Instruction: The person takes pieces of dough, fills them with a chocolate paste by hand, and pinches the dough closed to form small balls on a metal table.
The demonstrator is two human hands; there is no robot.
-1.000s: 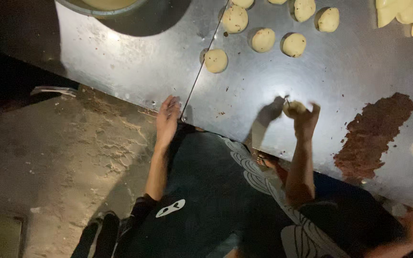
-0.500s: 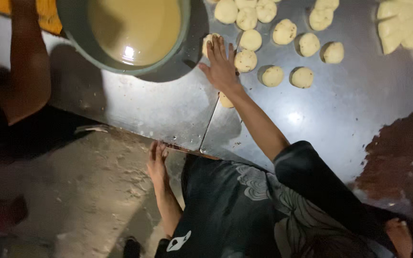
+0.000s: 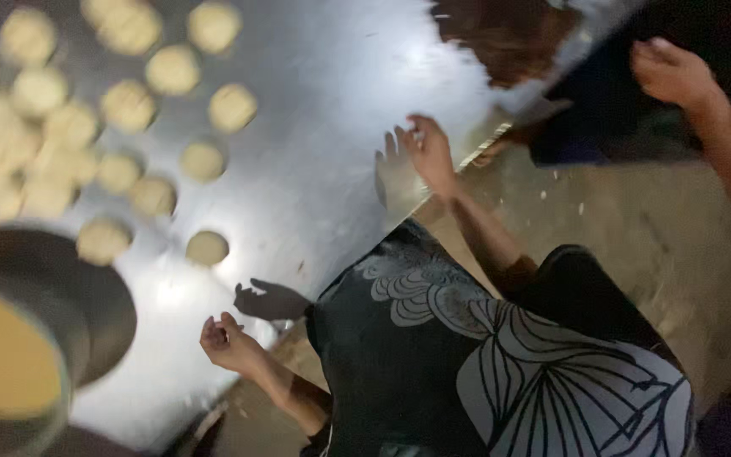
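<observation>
All around the work there's plenty in the way: a big round grey metal bowl (image 3: 86,296) of yellow-tan batter crowds the lower left of the frame, its rim overhanging the shiny steel tabletop (image 3: 323,110). A blurred crowd of pale dough rounds (image 3: 52,127) fills the upper left, soft, flattish and matte against the glare of the metal. At the top edge sits a rough reddish-brown smear (image 3: 509,34), crumbly-looking. At the upper right another person's hand (image 3: 674,72) reaches in above a dark garment. The dusty concrete floor (image 3: 636,228) runs down the right side. The person's black shirt with white leaf line-work (image 3: 484,355) takes the lower centre. The right hand (image 3: 429,152) is at the tabletop's edge in the upper middle, its grip spread wide, fingers fanned, holding nothing. The left hand (image 3: 230,343) hovers over the tabletop at lower centre-left, its grip curled loosely inward; whether anything lies inside, I cannot tell. Its shadow (image 3: 272,300) falls just beside it. Nearest it, apart from the crowd, lies one pale round dough disc (image 3: 207,248), smooth-topped, flat on the steel, left of centre.
</observation>
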